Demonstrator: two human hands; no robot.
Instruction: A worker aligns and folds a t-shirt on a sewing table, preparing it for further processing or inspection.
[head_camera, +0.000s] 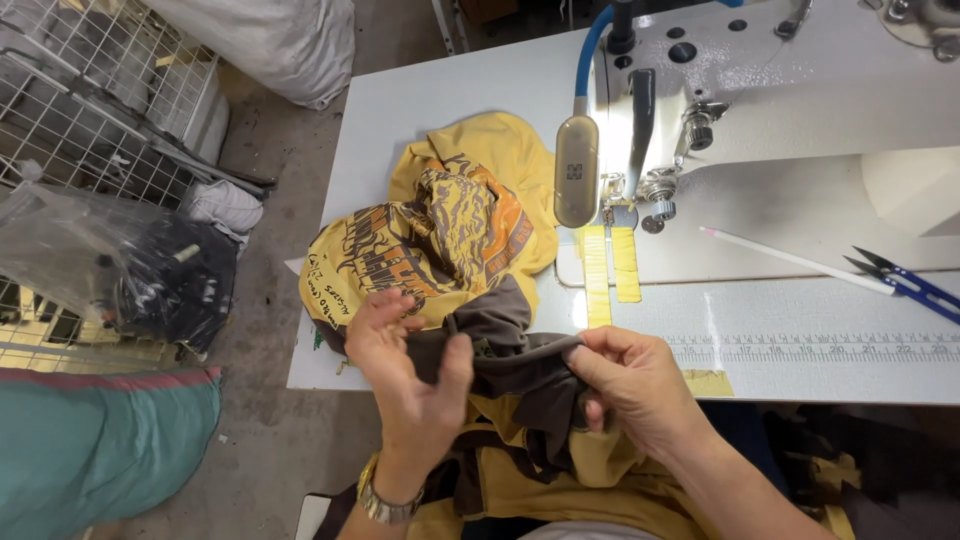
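- Your left hand (412, 365) pinches the dark brown fabric piece (510, 365) between thumb and fingers at the table's (420, 100) near edge; gold wristwatch (385, 500) on that wrist.
- Your right hand (632, 385) is closed on the same brown piece from the other side; its fingertips are buried in the folds, so the exact grip is hard to read.
- Brown piece hangs off the edge into your lap, over mustard-yellow cloth (600, 470); its lower end is cut off by the frame.
- Yellow printed garment (450, 220) is bunched on the table just behind your hands, its shape lost in folds.
- Sewing machine (780, 90): needle area hidden behind the lamp head (576, 170) and glare.
- Free tabletop lies right of the yellow tape strips (610, 262), up to the thread snips (905, 280) and white stick (790, 258).
- Left of the table: floor gap, plastic bag of dark items (130, 275), wire rack (90, 90), white sack (270, 40).
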